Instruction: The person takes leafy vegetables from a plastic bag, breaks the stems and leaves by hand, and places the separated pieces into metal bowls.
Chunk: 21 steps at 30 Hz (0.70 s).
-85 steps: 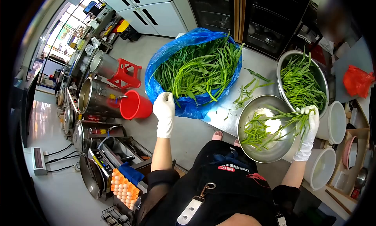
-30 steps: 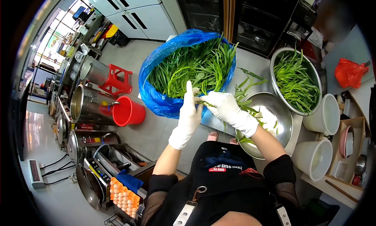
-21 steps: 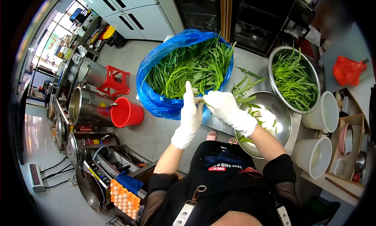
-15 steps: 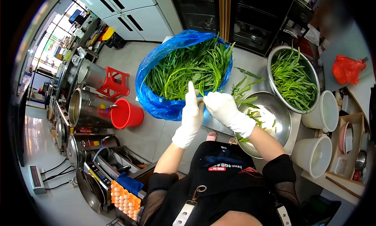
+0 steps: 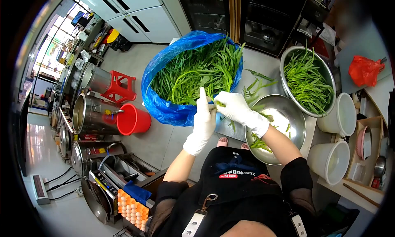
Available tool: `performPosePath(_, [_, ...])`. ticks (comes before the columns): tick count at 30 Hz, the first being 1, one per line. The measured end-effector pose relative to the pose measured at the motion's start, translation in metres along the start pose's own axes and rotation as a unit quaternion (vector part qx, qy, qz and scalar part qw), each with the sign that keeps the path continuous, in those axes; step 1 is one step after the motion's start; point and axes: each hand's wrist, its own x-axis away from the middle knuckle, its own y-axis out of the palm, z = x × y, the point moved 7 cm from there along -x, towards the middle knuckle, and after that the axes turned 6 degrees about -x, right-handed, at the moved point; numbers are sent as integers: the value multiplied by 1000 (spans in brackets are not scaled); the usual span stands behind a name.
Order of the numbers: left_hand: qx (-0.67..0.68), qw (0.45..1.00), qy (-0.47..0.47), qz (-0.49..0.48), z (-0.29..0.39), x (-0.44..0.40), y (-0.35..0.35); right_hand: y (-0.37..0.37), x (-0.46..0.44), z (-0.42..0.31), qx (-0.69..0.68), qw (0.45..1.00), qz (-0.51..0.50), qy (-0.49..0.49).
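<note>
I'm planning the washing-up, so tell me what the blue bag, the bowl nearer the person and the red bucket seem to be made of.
The blue bag looks like thin, glossy plastic film: it crumples into shiny creases. The nearer bowl looks like smooth metal, probably stainless steel: silvery, with bright reflections. The red bucket is probably moulded plastic, smooth and even-coloured.

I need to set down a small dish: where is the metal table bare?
Bare room shows on the far strip of the metal table, between the blue plastic bag and the greens-filled steel bowl, beyond the loose leaves. The near side is crowded by the steel bowl of cut stems, left hand and right hand.
</note>
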Motion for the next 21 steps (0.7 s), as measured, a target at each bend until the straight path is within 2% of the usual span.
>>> performPosePath(2, [16,1000,-14,-2,-3,-1,-3,-10,-3,19,-153,985,42,66])
performPosePath(5, [120,984,-130,3,-27,-1,-10,-35,-2,48,-306,933,155,113])
performPosePath(8, [212,962,-172,10,-42,-3,-21,-54,2,49,-367,907,128,164])
performPosePath(10, [254,953,-163,19,-52,-2,-23,-50,3,43,-355,917,92,156])
performPosePath(12, [290,935,-202,32,-58,1,-24,-37,3,40,-331,931,56,141])
performPosePath(13, [286,935,-208,32,-58,0,-27,-35,2,36,-301,943,89,116])
performPosePath(15, [284,933,-220,32,-59,-1,-30,-30,2,38,-261,951,95,139])
performPosePath(16, [317,915,-245,33,-62,0,-27,-28,1,38,-253,951,96,151])
performPosePath(19, [410,859,-305,30,-69,6,-16,-38,4,12,-191,966,163,57])
performPosePath(21, [466,822,-329,14,-67,12,-5,-39,1,4,-101,985,140,14])
